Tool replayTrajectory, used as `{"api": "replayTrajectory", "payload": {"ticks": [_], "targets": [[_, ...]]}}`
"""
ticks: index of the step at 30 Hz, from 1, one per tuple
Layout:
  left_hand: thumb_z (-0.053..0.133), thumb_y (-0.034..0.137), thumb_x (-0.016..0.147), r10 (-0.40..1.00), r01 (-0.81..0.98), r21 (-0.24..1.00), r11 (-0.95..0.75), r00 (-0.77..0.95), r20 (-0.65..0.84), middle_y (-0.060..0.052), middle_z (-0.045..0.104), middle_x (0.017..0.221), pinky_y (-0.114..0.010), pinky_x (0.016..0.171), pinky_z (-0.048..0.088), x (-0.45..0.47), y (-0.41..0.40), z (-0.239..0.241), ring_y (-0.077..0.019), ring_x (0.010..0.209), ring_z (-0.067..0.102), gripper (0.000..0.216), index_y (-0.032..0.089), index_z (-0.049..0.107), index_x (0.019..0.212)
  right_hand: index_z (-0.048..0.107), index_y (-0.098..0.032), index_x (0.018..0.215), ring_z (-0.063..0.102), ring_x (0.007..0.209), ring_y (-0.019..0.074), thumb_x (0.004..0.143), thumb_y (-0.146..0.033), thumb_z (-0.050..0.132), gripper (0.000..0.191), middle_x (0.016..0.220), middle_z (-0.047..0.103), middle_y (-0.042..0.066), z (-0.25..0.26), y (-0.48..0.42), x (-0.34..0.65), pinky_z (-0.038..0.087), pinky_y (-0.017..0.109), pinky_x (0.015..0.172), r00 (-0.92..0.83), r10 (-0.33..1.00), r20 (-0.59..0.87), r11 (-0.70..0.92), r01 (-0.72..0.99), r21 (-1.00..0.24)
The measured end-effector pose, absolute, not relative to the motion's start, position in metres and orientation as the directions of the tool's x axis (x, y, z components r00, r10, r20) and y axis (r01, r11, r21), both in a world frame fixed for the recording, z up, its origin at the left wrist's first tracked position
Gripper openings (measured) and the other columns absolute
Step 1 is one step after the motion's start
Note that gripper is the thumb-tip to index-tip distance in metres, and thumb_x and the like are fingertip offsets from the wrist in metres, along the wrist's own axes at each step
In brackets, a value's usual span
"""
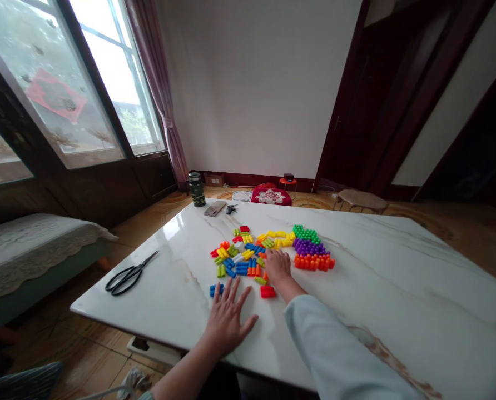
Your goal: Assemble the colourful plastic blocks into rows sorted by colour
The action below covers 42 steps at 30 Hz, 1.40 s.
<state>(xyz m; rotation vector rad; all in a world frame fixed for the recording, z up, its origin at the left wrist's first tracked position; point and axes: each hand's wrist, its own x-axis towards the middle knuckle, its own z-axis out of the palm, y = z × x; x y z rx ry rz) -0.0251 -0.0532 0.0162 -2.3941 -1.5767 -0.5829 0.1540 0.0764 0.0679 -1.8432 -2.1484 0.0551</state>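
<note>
Coloured pieces (242, 271) lie on both sides of the right hand (278, 266)

A: Left hand (228, 321), where seen?
B: Spread palm-down by blue plastic pieces (214, 290), marbled table (398, 266).
A: Right hand (278, 266)?
B: Placed at mixed-colour pieces (242, 266); orange cluster (315, 263), purple cluster (310, 248), green cluster (306, 234) grouped alongside.

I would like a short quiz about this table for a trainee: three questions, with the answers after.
1. True or false: the left hand holds the scissors.
2. Of the three bunched groups of pieces beside the right hand, which colour lies nearest to the person?
3. Fill in: between the bottle and the keys lies a ____.

Key: 1. False, the scissors lie apart from it. 2. Orange. 3. Phone.
</note>
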Motion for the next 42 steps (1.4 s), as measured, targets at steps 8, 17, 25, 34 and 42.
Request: {"api": "replayTrajectory", "payload": {"ticks": [8,17,25,34,42], "targets": [[0.051,0.057,0.088,0.834,0.914,0.064,-0.401,0.336,0.437,-0.011,0.037,0.153,-0.061,0.113,0.020,-0.024,-0.051,0.015,-0.0353,0.141,0.032,0.062,0.031,0.043,0.144,0.057,-0.018,0.096,0.062,0.089,0.0180,0.088,-0.027,0.045,0.017,0.096,0.066,0.009,0.047,0.038,0.180,0.047,0.029,0.083,0.174,0.920,0.351,0.162,0.646,-0.746],[0.054,0.056,0.086,0.846,0.909,0.132,-0.396,0.305,0.438,-0.010,0.037,0.153,-0.059,0.115,0.018,-0.022,-0.053,0.018,-0.0347,0.141,0.031,0.062,0.030,0.047,0.141,0.059,-0.013,0.110,0.064,0.062,0.0153,0.076,-0.034,0.055,0.040,0.074,0.066,0.003,0.036,0.017,0.242,0.048,0.024,0.053,0.276,0.959,-0.058,-0.161,0.366,-0.917],[0.051,0.058,0.087,0.859,0.911,0.138,-0.389,0.305,0.411,-0.010,0.038,0.152,-0.060,0.115,0.017,-0.022,-0.052,0.020,-0.0347,0.141,0.031,0.062,0.030,0.046,0.142,0.069,-0.017,0.087,0.063,0.088,0.0196,0.081,-0.031,0.059,0.019,0.101,0.066,0.011,0.057,0.021,0.267,0.046,0.028,0.076,0.300,0.942,0.150,-0.178,0.827,-0.533],[0.051,0.057,0.087,0.855,0.911,0.122,-0.393,0.314,0.412,-0.010,0.036,0.153,-0.059,0.115,0.018,-0.024,-0.051,0.016,-0.0345,0.142,0.030,0.063,0.030,0.044,0.143,0.068,-0.016,0.106,0.062,0.098,0.0217,0.082,-0.016,0.056,0.028,0.108,0.066,0.012,0.062,0.027,0.249,0.044,0.027,0.083,0.158,0.984,0.083,-0.133,0.960,-0.247],[0.048,0.058,0.088,0.856,0.912,0.116,-0.394,0.318,0.408,-0.011,0.035,0.154,-0.061,0.114,0.017,-0.024,-0.050,0.013,-0.0347,0.142,0.029,0.062,0.031,0.042,0.144,0.059,-0.009,0.117,0.062,0.085,0.0207,0.078,-0.032,0.052,0.046,0.111,0.064,0.015,0.039,0.017,0.297,0.048,0.028,0.080,0.563,0.795,0.227,-0.199,0.595,-0.779]]}}
